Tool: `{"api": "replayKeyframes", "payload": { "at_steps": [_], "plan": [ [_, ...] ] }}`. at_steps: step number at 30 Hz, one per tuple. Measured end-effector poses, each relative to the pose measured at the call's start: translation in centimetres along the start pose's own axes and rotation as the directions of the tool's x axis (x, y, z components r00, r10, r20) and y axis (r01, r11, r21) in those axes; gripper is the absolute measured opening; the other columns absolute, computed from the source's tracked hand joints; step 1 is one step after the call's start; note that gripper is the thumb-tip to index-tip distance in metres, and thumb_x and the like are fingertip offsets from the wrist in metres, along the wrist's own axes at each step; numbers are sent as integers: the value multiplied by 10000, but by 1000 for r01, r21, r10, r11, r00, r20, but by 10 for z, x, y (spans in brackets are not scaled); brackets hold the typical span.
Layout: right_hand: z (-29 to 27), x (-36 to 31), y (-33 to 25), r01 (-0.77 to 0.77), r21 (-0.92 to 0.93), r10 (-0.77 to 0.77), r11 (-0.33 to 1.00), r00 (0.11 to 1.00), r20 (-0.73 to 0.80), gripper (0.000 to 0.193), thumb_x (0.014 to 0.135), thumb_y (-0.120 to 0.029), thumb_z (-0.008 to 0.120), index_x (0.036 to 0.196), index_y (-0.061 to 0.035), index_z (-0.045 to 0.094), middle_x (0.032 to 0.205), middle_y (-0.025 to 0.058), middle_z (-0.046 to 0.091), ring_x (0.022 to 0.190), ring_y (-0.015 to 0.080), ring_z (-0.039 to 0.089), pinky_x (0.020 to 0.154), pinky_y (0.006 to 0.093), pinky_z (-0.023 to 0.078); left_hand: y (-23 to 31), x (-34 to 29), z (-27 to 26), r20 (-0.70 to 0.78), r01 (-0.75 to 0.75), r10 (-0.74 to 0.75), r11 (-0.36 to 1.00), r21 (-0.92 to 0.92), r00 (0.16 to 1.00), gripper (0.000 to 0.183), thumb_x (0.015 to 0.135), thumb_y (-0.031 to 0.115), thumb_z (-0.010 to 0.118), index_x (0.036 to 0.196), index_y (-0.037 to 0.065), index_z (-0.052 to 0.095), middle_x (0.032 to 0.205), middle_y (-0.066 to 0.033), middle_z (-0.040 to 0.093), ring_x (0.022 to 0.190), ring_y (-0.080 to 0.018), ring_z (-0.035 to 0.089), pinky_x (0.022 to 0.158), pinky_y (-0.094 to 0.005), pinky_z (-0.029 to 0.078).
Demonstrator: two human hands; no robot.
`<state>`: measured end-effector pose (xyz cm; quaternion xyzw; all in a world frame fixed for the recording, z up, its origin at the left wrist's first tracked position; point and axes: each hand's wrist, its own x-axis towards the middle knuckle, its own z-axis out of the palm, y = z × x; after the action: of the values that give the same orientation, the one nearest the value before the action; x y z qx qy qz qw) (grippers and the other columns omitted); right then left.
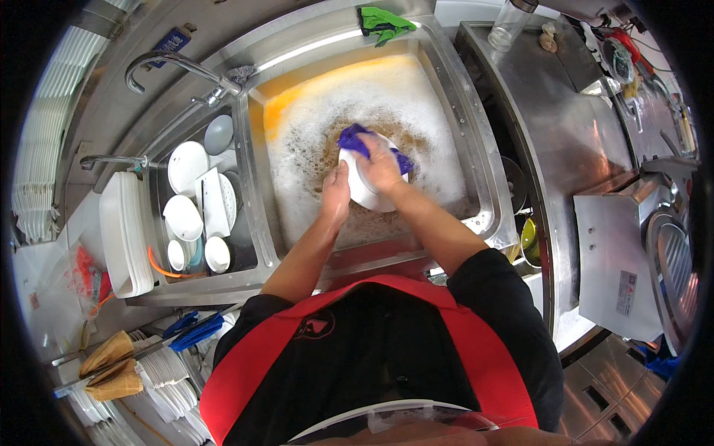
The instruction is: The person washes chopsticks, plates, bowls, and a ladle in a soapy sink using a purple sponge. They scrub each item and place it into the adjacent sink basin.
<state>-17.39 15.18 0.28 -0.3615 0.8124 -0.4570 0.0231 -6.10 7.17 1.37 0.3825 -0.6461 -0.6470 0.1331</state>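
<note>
Over the foamy water of a steel sink (482,141), my left hand (336,192) grips a white plate (360,187) by its left edge, fingers closed on the rim. My right hand (380,165) presses a purple cloth (404,162) against the plate's upper face. Part of the cloth bunches out beyond my fingers at the far side. The plate looks tilted, and my right hand and the cloth hide much of it. White suds (312,160) surround both hands.
A second basin at left holds white bowls (184,218) and plates (188,168). Two faucets (212,88) (111,159) stand behind it. White trays (126,234) lean at its left. A green cloth (384,25) hangs on the far rim. A steel counter (554,126) lies right.
</note>
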Motion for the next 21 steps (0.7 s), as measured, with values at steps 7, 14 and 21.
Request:
{"api": "replayKeyframes", "payload": {
  "at_steps": [7,14,21],
  "plan": [
    [-28,-47,2,208,-21,-203,978,968,149,474,677,-64,761,1110,-114,574,1187,180,576,1217,383,476,1007,472,376,8,20,-23,-41,124,-222,678,-724,974,448,1023,303,384,1318,-34,407,1286,-144,531,1148,-248,554,984,-379,460],
    [-65,-8,24,-457,885,617,90,723,310,364,854,-62,670,1194,-59,538,1067,67,632,924,173,617,840,328,503,28,-3,-17,41,244,-280,745,-621,959,473,1019,333,395,1359,5,398,1351,-115,495,1229,-223,496,1016,-345,418],
    [-76,-4,-20,-267,597,376,756,924,-63,297,835,23,629,1123,-38,589,1014,21,644,908,118,597,832,274,487,45,-6,-11,191,33,-16,996,-86,981,799,965,509,431,1500,34,74,1540,-223,121,1405,-341,220,1105,-457,286]
  ]
}}
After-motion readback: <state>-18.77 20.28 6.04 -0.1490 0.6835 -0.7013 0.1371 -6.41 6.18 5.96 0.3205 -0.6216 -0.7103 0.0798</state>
